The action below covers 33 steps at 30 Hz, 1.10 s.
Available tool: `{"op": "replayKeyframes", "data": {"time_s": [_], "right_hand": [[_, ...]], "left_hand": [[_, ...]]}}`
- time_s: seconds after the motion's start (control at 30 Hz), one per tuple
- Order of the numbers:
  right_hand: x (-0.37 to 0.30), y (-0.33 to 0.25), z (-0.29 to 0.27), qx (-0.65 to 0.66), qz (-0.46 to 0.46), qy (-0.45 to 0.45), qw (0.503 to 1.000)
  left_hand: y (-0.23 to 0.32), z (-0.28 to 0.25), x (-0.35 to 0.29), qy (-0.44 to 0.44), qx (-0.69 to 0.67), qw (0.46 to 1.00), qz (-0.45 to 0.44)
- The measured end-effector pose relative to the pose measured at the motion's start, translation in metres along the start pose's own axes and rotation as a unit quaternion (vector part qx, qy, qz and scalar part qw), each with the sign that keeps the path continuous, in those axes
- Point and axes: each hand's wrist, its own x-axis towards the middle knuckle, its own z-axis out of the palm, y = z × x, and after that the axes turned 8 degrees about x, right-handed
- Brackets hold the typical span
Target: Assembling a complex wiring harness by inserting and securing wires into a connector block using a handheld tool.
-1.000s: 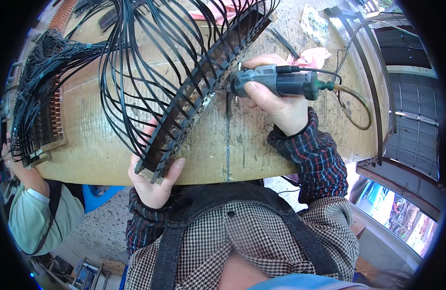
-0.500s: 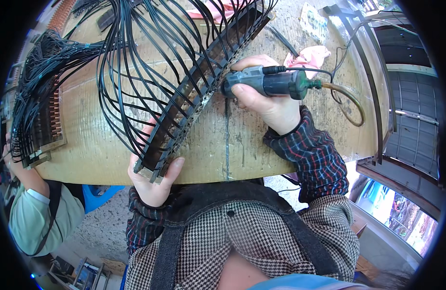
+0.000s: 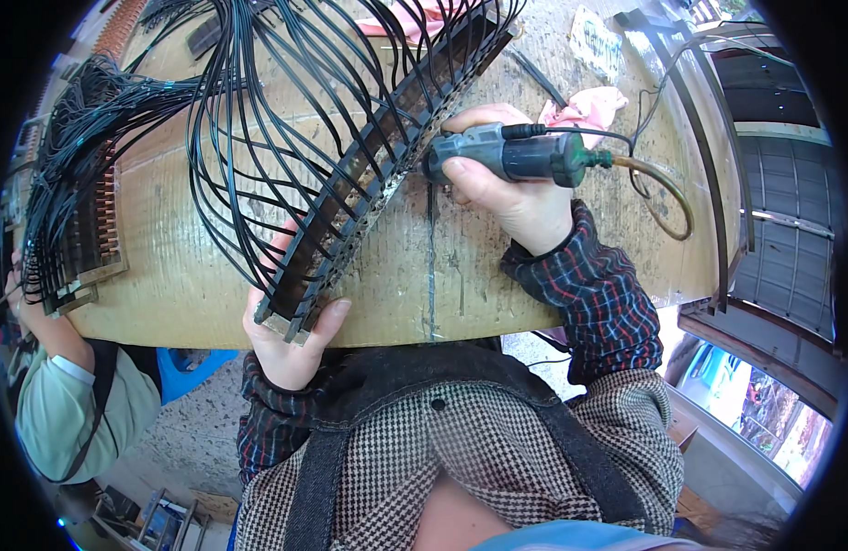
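Right hand [image 3: 511,188] grips the power driver [image 3: 507,156]; left hand [image 3: 291,335] clamps the terminal strip [image 3: 378,174]. Tip slippage may nick the black wires [image 3: 249,138].

- my left hand [image 3: 291,340]: fingers mostly hidden under the terminal strip [image 3: 387,156]
- tool [image 3: 516,154] tip hidden against strip edge
- strip's far end and black wires [image 3: 249,138] cut off at top edge
- co-worker's hand [image 3: 24,303] mostly hidden at the left rim

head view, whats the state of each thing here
left hand: grips the near end of the strip
terminal strip: lying slanted on the board, black wires attached
right hand: closed round the tool
power screwdriver: tip against the strip
pink rag: crumpled, lying loose
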Motion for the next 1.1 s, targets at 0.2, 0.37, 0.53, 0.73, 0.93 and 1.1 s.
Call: {"op": "replayKeyframes", "data": {"time_s": [0.2, 0.37, 0.53, 0.73, 0.93, 1.1], "right_hand": [[-0.001, -0.001, 0.000, 0.003, 0.010, 0.005, 1.000], [-0.001, 0.001, 0.000, 0.015, 0.009, 0.001, 1.000], [-0.002, -0.001, 0.000, 0.028, 0.016, 0.010, 0.999], [-0.002, -0.013, -0.003, 0.067, 0.061, 0.047, 0.995], [-0.004, -0.005, -0.003, 0.028, 0.033, 0.035, 0.998], [-0.003, -0.005, -0.002, 0.034, 0.024, 0.026, 0.999]], "left_hand": [[-0.003, -0.005, -0.004, -0.002, 0.005, 1.000, 0.011], [-0.011, -0.011, -0.016, 0.049, -0.017, 0.998, 0.041], [-0.022, -0.014, -0.015, 0.069, 0.059, 0.990, 0.109], [-0.014, 0.002, 0.001, 0.068, -0.015, 0.988, 0.138], [-0.024, 0.002, 0.003, 0.062, -0.018, 0.984, 0.168], [-0.023, 0.002, 0.003, 0.059, -0.017, 0.983, 0.173]]}}
